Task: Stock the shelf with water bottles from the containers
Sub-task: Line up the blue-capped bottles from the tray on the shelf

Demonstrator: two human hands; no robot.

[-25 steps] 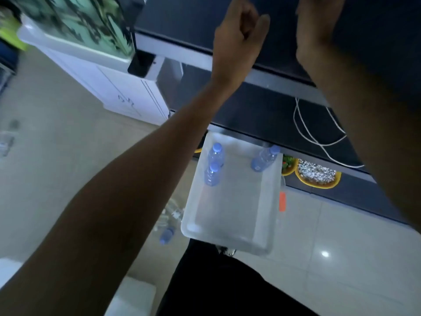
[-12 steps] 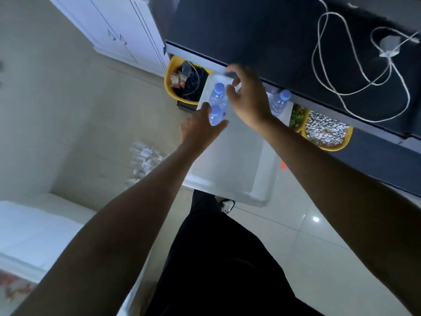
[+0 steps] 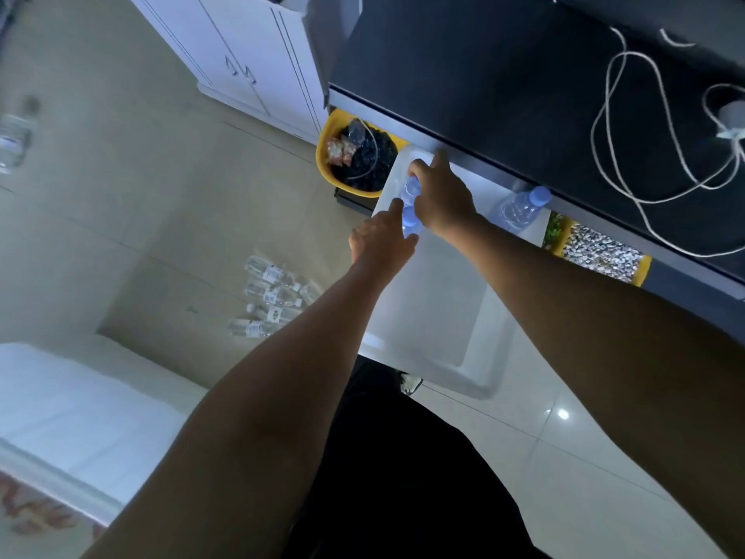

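Inside the white container [image 3: 435, 312], the left hand [image 3: 382, 240] grips the nearer bottle [image 3: 410, 223] and the right hand [image 3: 443, 197] the farther bottle [image 3: 412, 187].

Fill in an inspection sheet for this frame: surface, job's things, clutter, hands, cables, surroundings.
Surface: pale tiled floor; white container stands on it, by the dark shelf.
Job's things: two blue-capped bottles at the container's far left, near bottle and far bottle; third bottle leans in its far right corner.
Clutter: loose bottles lying on the floor.
Hands: left hand at the near bottle, right hand over the far bottle; grips unclear.
Cables: white cord looped on the shelf.
Surroundings: white cabinet, yellow basket, pebble tray.
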